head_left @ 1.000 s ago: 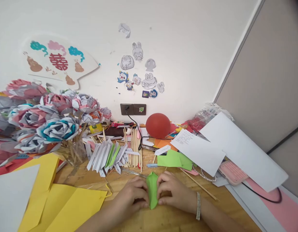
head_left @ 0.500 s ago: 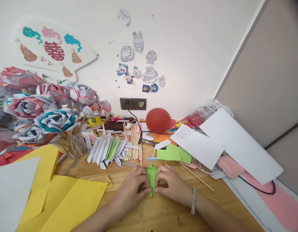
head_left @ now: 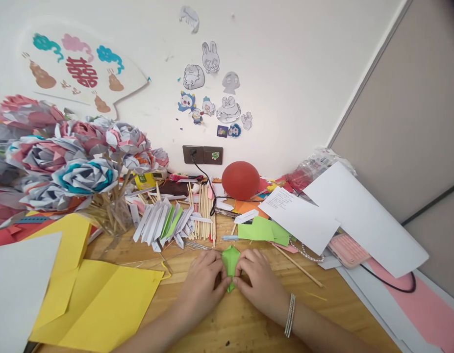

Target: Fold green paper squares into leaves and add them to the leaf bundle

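A small folded green paper piece [head_left: 230,262] lies on the wooden desk [head_left: 249,318] between my two hands. My left hand [head_left: 205,282] pinches its left edge with fingers curled. My right hand [head_left: 258,282], with a beaded bracelet on the wrist, pinches the right edge. The fingertips of both hands meet near the paper's lower tip. The upper pointed end of the green piece sticks out beyond my fingers.
Yellow paper sheets [head_left: 98,304] lie at the left, beside folded paper flowers [head_left: 83,176] on sticks. Behind my hands are folded white paper units [head_left: 164,225], wooden sticks [head_left: 205,215], green paper [head_left: 262,230], a red balloon [head_left: 240,180], white sheets [head_left: 359,215] and a pink calculator [head_left: 346,250].
Both hands have closed in on the green piece, covering more of its lower half. The view has shifted slightly, so hands and paper sit a little higher in the picture.
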Motion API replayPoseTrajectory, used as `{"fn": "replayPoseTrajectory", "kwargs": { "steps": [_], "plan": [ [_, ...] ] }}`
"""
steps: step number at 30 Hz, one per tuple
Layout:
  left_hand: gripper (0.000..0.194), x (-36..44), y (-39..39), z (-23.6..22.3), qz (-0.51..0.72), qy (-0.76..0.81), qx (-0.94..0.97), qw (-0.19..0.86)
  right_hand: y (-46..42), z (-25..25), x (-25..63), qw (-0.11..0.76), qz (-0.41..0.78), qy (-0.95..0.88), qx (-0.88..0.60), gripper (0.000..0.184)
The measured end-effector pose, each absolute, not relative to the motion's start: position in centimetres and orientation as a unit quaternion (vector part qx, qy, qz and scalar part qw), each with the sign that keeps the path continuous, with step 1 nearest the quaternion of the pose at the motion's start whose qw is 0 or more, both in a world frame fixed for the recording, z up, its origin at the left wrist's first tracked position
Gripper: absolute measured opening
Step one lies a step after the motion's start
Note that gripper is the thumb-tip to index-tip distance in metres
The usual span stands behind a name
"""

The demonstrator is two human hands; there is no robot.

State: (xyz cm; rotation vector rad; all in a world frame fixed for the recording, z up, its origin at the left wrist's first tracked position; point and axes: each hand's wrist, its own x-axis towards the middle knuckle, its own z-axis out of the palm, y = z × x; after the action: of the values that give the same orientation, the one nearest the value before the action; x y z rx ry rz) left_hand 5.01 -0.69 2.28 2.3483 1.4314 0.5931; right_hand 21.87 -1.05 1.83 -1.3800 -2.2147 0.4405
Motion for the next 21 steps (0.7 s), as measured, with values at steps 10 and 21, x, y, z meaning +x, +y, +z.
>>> {"fn": "replayPoseTrajectory", "kwargs": {
  "steps": [10,21],
  "plan": [
    [0.011,5.1,-0.8,2.2,0.221,0.518,0.807,0.177,-1.9,2.5,22.9,0.168,-0.035,-0.953,-0.248,0.016],
    [0.016,5.1,-0.9,2.3,0.223,0.541,0.796,0.153,-1.8,3.0,23.5,0.123,0.037,-0.965,-0.227,0.016]
  ]
}}
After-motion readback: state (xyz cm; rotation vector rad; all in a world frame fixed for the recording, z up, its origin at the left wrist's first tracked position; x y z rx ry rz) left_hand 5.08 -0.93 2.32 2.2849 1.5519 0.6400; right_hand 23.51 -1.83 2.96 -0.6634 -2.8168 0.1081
